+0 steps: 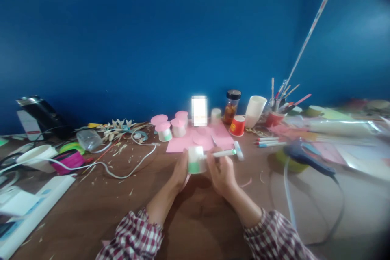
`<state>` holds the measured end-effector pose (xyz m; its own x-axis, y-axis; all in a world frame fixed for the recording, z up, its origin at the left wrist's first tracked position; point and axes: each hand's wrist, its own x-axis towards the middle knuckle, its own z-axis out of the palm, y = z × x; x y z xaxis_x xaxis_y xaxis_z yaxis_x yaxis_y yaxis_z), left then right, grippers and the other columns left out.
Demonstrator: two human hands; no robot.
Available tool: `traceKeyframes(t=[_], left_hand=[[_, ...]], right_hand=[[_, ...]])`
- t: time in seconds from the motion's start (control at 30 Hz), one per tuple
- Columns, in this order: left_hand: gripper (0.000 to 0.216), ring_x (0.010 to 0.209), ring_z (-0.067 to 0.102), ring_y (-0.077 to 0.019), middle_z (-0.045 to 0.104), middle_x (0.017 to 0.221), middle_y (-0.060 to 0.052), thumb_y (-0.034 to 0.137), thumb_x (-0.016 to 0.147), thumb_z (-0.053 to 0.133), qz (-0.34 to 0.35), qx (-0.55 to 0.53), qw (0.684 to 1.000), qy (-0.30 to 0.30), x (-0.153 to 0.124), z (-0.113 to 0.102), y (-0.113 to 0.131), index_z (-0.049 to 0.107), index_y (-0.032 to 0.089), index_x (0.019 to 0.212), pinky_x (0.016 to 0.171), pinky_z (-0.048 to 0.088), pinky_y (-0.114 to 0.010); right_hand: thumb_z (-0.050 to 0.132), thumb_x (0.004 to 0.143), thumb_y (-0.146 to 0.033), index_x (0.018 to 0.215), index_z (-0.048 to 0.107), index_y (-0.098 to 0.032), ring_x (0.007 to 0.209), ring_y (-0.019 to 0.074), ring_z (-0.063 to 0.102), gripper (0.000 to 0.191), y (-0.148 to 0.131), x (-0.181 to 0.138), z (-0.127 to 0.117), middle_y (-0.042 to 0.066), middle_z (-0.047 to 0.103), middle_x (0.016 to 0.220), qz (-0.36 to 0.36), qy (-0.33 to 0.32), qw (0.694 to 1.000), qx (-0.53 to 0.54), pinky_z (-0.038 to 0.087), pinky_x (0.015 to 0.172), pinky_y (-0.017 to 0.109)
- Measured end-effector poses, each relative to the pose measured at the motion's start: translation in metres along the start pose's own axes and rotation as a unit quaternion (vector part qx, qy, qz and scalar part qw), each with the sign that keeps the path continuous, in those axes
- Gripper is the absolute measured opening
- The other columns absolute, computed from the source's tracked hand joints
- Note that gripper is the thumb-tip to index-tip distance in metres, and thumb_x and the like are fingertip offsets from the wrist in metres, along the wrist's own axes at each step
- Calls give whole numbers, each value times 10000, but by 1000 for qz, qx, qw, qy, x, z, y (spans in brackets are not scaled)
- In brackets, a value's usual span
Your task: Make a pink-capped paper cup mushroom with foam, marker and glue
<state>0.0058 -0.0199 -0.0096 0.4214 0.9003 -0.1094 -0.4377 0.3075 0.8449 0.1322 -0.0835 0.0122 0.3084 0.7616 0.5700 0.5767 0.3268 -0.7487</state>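
Note:
Between my hands is a small white paper cup (196,159) with a green band along its lower part. My left hand (182,169) is closed around the cup's left side. A white marker with a green end (224,153) is gripped in my right hand (222,170), its other end close to the cup's right side; whether the tip touches, I cannot tell. Behind them lies a pink paper sheet (172,145). Several similar cups, such as a green-and-white one (165,135), stand on or beside the sheet with pink paper discs (159,120) on top.
A red paper cup (237,125), a dark-lidded jar (232,105) and a tall white cup (255,111) stand at the back. Right are markers (270,142) and a glue gun (309,156) with its cord. A power strip (38,211) and white cable (118,176) lie left.

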Motion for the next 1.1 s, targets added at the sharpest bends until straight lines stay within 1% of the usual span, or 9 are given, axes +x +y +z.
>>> traceKeyframes(t=[0.1, 0.23, 0.37, 0.57, 0.73, 1.1], left_hand=[[596, 1047, 614, -292, 700, 1045, -154, 604, 811, 522, 2, 2, 1000, -3, 0, 1, 0, 657, 91, 1083, 967, 417, -429], [578, 1060, 607, -293, 693, 1075, -151, 591, 828, 504, -2, 8, 1000, -9, 0, -1, 0, 658, 99, 1089, 968, 416, -430], [580, 1047, 614, -294, 701, 1054, -145, 597, 812, 522, 9, 27, 1000, 1, 0, -5, -2, 667, 103, 1078, 970, 414, -428], [560, 1053, 608, -286, 710, 1028, -128, 590, 815, 520, 22, 58, 998, 13, 1, -8, -3, 679, 112, 1059, 965, 413, -403], [577, 1021, 617, -281, 714, 1005, -129, 600, 819, 503, 21, 73, 997, 2, 0, -7, -2, 678, 109, 1066, 942, 423, -398], [553, 1004, 625, -274, 719, 982, -120, 587, 818, 517, 26, 65, 998, 4, 2, -7, -4, 682, 116, 1057, 934, 430, -391]], right_hand=[[468, 902, -274, 840, 586, -174, 556, 132, 524, 166, 1, -1, 0, 14, 587, 656, 2, -1, 1000, 1, 417, 527, 232], [483, 902, -273, 836, 574, -174, 542, 122, 517, 149, 1, -1, 1, 2, 579, 648, 9, 24, 1000, 17, 419, 528, 225], [476, 915, -273, 847, 565, -176, 543, 119, 524, 148, -1, -1, 0, -14, 566, 631, 9, 41, 998, 36, 432, 541, 219], [480, 920, -256, 863, 562, -181, 556, 112, 544, 124, -3, 0, 0, -17, 580, 646, 8, 40, 998, 50, 443, 551, 204], [481, 914, -252, 852, 570, -181, 554, 113, 548, 130, -3, 0, 0, -15, 590, 641, 8, 42, 998, 46, 446, 548, 204], [473, 913, -262, 862, 578, -177, 563, 118, 558, 145, -1, 0, 1, -8, 600, 652, 6, 37, 999, 34, 452, 555, 208]])
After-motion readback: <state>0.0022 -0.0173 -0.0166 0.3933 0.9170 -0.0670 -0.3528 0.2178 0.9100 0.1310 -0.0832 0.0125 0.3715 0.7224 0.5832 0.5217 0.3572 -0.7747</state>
